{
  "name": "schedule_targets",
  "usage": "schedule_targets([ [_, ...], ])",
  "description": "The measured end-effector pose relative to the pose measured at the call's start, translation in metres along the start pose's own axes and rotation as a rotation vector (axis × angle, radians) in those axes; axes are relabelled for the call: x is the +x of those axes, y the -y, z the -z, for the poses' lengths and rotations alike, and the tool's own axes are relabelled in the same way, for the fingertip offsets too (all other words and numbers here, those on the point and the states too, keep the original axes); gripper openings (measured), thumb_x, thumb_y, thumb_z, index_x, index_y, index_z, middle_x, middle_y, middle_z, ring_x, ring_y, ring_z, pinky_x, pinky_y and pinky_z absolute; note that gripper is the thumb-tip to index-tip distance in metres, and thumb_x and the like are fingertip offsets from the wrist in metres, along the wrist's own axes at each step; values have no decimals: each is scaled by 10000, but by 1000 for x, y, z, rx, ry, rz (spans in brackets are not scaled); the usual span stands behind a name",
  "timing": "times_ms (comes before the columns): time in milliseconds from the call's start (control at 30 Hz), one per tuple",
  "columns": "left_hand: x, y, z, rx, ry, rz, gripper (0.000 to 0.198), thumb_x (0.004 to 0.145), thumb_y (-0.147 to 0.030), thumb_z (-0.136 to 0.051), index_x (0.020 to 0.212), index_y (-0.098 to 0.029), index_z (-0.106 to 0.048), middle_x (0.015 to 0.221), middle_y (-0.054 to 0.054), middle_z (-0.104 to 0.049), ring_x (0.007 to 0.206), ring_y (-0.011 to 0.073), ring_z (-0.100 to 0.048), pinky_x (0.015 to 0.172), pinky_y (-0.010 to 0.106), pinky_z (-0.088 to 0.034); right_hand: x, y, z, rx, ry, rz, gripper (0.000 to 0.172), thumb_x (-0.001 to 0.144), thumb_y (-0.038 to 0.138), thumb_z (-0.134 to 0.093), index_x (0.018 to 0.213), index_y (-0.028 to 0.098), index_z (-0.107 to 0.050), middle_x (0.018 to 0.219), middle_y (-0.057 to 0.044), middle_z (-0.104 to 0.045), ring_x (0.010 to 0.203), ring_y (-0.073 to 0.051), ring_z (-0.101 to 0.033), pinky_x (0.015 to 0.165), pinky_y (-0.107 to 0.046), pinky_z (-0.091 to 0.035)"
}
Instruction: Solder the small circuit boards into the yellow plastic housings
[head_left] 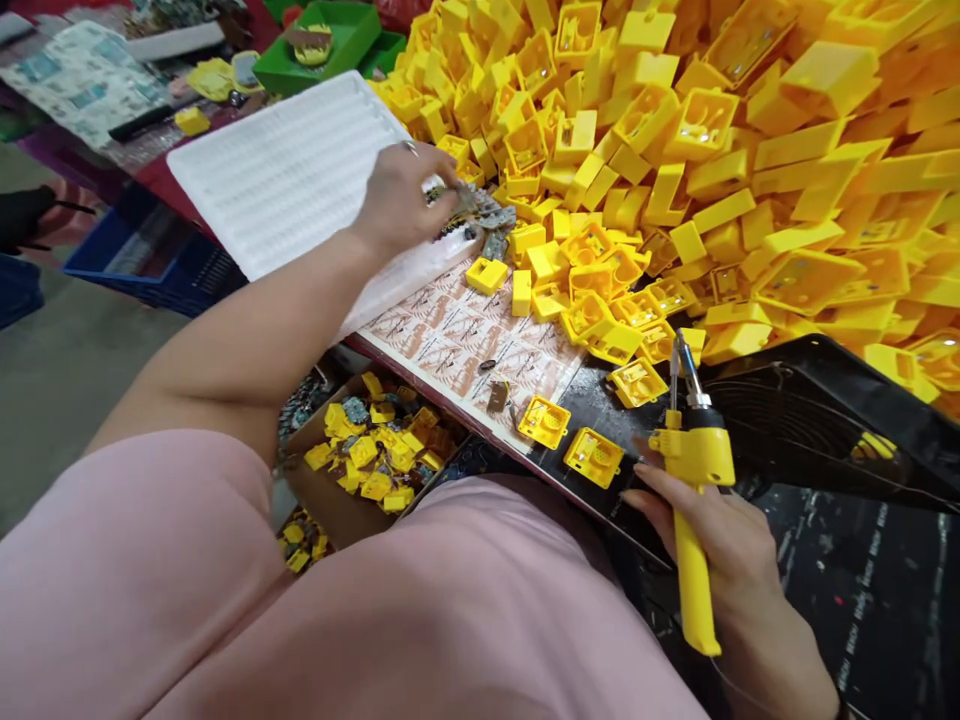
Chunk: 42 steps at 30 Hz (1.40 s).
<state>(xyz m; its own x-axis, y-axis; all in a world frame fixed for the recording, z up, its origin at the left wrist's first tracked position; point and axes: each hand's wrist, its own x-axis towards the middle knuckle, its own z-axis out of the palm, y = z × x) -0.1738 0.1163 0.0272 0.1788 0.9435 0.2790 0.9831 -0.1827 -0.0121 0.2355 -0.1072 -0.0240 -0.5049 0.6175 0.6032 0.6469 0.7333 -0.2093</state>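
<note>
My right hand [731,545] is wrapped round a yellow soldering gun [694,560], its metal tip pointing up and away from me. Two open yellow plastic cases, one nearer the middle [544,421] and one nearer my right hand [593,457], lie at the table's front edge. A third case [637,382] sits just behind them. My left hand [409,195] reaches far out, fingers curled and slightly blurred over a heap of small circuit boards [491,220] beside a white ribbed tray [292,165]. Whatever is between those fingers is hidden.
A tall pile of yellow cases [600,130] fills the back and right. A black fan housing [795,420] stands at right. Below the table edge is a cardboard box [322,490] of yellow parts. A blue crate [150,265] and green tray [345,45] are at left.
</note>
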Motion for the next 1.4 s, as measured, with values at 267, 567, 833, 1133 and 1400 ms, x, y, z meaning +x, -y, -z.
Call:
schedule_targets([
  [267, -17, -18, 52, -968, -7, 65, 423, 843, -581, -714, 1053, -225, -621, 1031, 49, -771, 935, 195, -728, 862, 436, -620, 3, 9, -27, 63, 61, -35, 352, 960, 269, -750, 1272, 200, -603, 1053, -90, -791, 930, -257, -797, 884, -411, -653],
  [567, -87, -153, 47, -1285, 659, -377, 154, 811, -276, -792, 893, -162, -727, 809, 23, -746, 738, 130, -706, 676, 244, -551, 38, 42, -11, 357, -182, -320, 560, 863, 210, -855, 1330, 309, -564, 1214, -35, -764, 999, -221, -794, 911, -356, -674],
  [833, -134, -180, 12, -2120, 1143, 193, 384, 862, -435, -855, 1172, -227, -766, 1020, 64, -817, 876, 208, -790, 775, 342, -666, 38, 46, -3, 426, -448, -334, 600, 855, 83, -815, 1342, 348, -586, 1136, 0, -721, 962, -192, -791, 685, -253, -674],
  [1133, -162, -207, 27, -1720, 196, -101, 260, 1019, -429, -694, 1166, -275, -842, 1242, 63, -809, 1235, 203, -728, 1142, 345, -558, 32, 54, -14, 324, -546, -345, 647, 815, 70, -844, 1356, 331, -607, 1061, 7, -707, 868, -166, -770, 662, -249, -687],
  [1400, -152, -211, 35, -2086, 463, 268, 341, 739, -586, -934, 814, -261, -863, 846, -3, -805, 771, 119, -735, 719, 212, -595, 25, 62, -23, 417, -442, -368, 572, 854, 228, -870, 1342, 325, -587, 1037, 13, -764, 777, -156, -772, 694, -269, -687],
])
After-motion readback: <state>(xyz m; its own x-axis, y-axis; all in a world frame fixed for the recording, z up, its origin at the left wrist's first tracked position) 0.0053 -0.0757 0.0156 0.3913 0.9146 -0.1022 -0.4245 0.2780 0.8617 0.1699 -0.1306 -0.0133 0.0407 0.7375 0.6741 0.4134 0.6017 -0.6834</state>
